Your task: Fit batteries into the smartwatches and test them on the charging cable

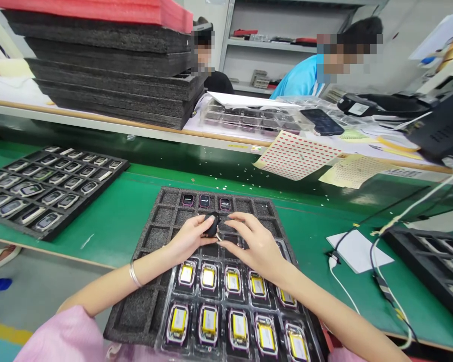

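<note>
While you look down in the head view, your left hand (191, 236) has its grip clamped on a small rounded black plastic piece (212, 224) over the middle of the black foam pocket tray (162, 221). Your right hand (256, 246) touches the piece's edge, but I cannot tell whether that grip pinches it. You seem to be working the piece two-handed, so any next move calls for a steady left hold.

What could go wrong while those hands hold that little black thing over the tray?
Only fingertips of the left hand hold the little black thing while the right hand pokes at it, so it might slip onto the clear tray of yellow parts underneath. The right forearm crosses that tray and might knock it askew.
</note>
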Available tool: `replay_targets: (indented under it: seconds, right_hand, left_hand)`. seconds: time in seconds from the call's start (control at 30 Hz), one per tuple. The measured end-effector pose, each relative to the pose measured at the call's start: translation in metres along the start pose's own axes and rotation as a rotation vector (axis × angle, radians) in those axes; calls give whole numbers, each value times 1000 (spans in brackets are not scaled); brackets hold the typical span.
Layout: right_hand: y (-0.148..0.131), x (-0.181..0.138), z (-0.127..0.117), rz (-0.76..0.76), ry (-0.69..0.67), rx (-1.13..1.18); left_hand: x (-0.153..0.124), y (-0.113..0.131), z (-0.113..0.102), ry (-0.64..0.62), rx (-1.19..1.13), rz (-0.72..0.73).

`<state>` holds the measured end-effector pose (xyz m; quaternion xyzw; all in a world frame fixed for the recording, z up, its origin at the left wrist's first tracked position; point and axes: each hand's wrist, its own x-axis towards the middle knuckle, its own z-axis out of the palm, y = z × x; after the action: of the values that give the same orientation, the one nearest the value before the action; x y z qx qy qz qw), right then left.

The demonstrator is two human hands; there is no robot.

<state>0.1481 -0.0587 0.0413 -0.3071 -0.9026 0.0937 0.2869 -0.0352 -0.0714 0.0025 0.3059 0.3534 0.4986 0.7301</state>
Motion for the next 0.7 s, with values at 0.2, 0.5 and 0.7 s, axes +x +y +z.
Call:
replay_targets:
  seconds: [0.2,0.5,0.7]
  right_hand:
    - [-9,1,16,-4,-164,-100]
    - [10,6,-3,457,27,639]
    - [10,2,-1,684,-68,1100]
  left_hand:
    - [-6,-13,8,-43,19,-74]
    - [-2,-4,-3,-62,-195,-162]
    - [-1,-5,-4,-158,-192,-276]
